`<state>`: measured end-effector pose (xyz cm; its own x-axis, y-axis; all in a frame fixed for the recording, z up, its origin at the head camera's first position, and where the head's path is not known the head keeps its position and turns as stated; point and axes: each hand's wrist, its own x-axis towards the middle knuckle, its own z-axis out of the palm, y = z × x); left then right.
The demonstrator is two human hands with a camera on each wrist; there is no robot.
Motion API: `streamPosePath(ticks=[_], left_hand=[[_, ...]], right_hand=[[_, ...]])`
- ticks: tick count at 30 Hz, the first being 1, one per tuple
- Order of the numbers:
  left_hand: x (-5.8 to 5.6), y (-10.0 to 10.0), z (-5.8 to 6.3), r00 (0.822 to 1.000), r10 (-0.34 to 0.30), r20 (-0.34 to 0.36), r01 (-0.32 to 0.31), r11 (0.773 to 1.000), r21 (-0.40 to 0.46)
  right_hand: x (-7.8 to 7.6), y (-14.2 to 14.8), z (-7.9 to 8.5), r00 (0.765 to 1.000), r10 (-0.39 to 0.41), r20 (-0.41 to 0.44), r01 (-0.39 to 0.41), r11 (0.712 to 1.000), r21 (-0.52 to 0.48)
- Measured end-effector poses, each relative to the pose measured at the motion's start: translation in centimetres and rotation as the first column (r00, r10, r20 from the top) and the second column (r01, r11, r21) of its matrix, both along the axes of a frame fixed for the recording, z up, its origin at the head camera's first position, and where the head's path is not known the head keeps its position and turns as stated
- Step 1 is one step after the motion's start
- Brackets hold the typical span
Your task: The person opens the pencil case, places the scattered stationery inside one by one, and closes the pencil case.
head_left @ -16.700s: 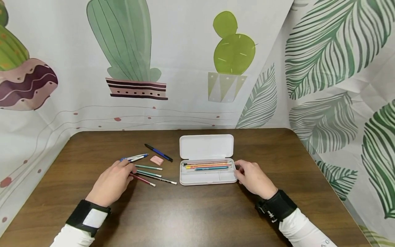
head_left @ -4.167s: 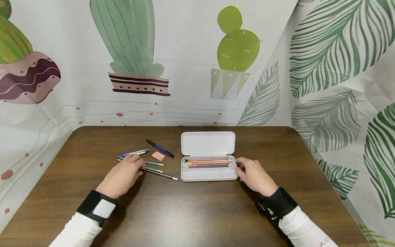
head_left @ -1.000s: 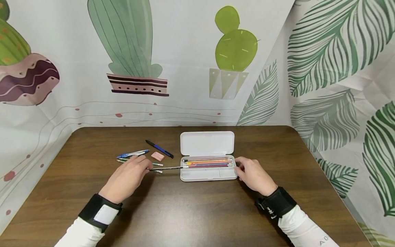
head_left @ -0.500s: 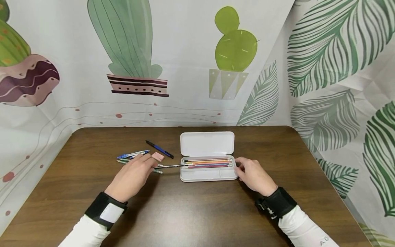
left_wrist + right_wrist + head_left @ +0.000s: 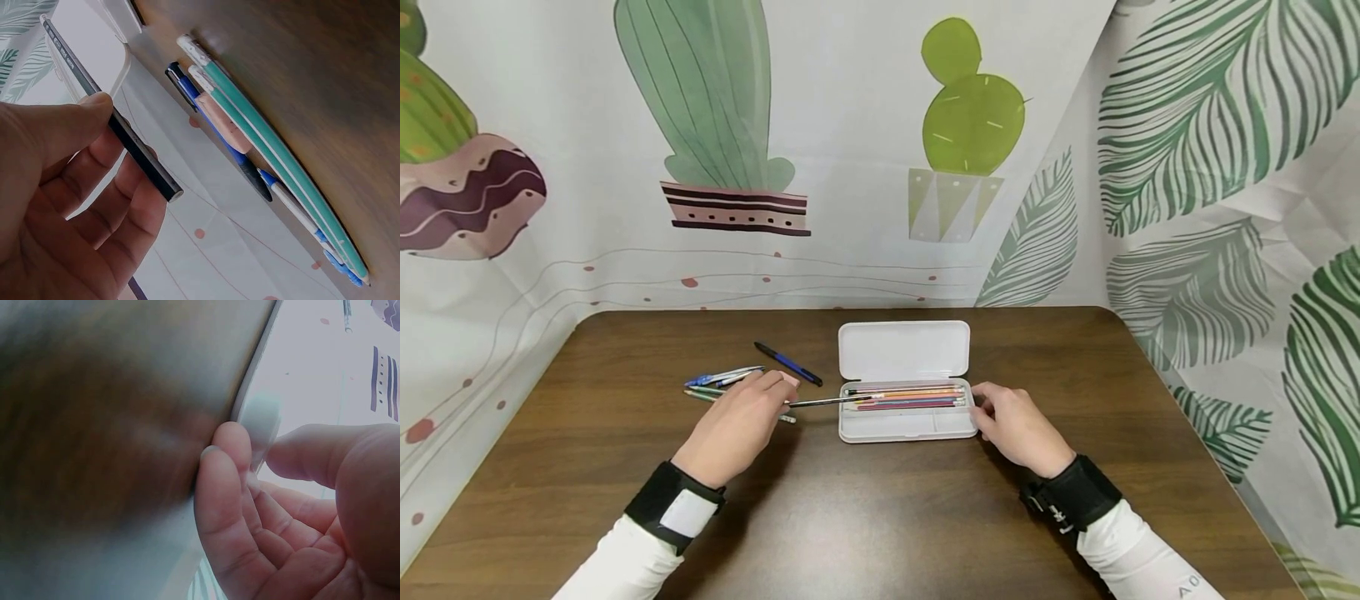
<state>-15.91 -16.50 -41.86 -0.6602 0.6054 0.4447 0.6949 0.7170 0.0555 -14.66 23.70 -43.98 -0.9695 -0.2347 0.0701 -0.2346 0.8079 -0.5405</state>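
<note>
My left hand (image 5: 733, 425) pinches a black pencil (image 5: 820, 402) between thumb and fingers, above the table. The pencil's eraser end reaches over the open white pencil case (image 5: 887, 429); in the left wrist view its flat dark end (image 5: 175, 194) sticks out past the fingers. Several colored pencils (image 5: 910, 403) lie in the case's back compartment. At the case's right end, my right hand (image 5: 1022, 429) grips the edge, the thumb on one side and fingers on the other. Two green pencils (image 5: 269, 137) lie beneath my left hand, next to a pink eraser (image 5: 223, 119).
A blue and black pen (image 5: 787, 363) lies behind the left hand. Blue and white pens (image 5: 722, 377) rest to its left. The case's lid (image 5: 904, 350) stands open toward the back. A printed cloth (image 5: 850, 275) hangs behind the brown table (image 5: 865, 517).
Over the last second, my left hand has carried the black pencil rightward, farther over the case. A red pencil from the table now lies inside the case. My right hand has stayed at its end.
</note>
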Motion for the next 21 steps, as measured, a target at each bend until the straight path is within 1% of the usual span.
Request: streamPosePath(ticks=[3, 6, 10, 13, 21], left_hand=[[-0.1, 0.4, 0.1, 1.0, 0.003, -0.002, -0.003, 1.0, -0.02], [-0.2, 0.8, 0.2, 1.0, 0.007, 0.01, -0.007, 1.0, -0.026], [-0.2, 1.2, 0.5, 0.999, 0.012, 0.043, -0.011, 1.0, -0.004], [-0.3, 1.5, 0.7, 0.999, 0.01, 0.051, -0.01, 1.0, 0.002], [-0.6, 2.3, 0.6, 1.0, 0.003, 0.007, -0.003, 1.0, -0.019]], right_hand=[[0.0, 0.0, 0.0, 1.0, -0.001, 0.003, 0.001, 1.0, 0.001], [0.0, 0.1, 0.0, 1.0, 0.001, 0.007, -0.001, 1.0, -0.002], [0.0, 0.1, 0.0, 1.0, -0.002, 0.005, 0.002, 1.0, -0.001], [-0.1, 0.1, 0.0, 1.0, -0.004, 0.003, 0.004, 1.0, 0.002], [0.1, 0.1, 0.0, 1.0, 0.002, 0.011, -0.002, 1.0, -0.001]])
